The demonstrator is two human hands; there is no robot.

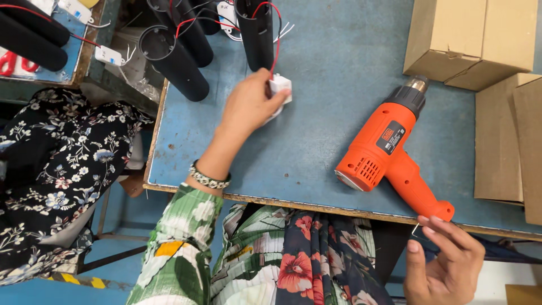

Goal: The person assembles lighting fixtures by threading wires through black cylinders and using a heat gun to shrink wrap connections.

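Pinching the white module (280,86) in our left hand (248,104) — right hand (446,257) loosely curled, holding nothing we can make out.
Tugging risks snapping its red wire (275,48) — heat gun (389,149) sits near the edge.

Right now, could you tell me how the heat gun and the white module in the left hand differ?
The heat gun is orange and black and large; the white module is small and boxy. The heat gun lies on its side on the blue table, untouched, with the right hand just beyond its handle end; the module is pinched by the left hand. A red wire runs to the module.
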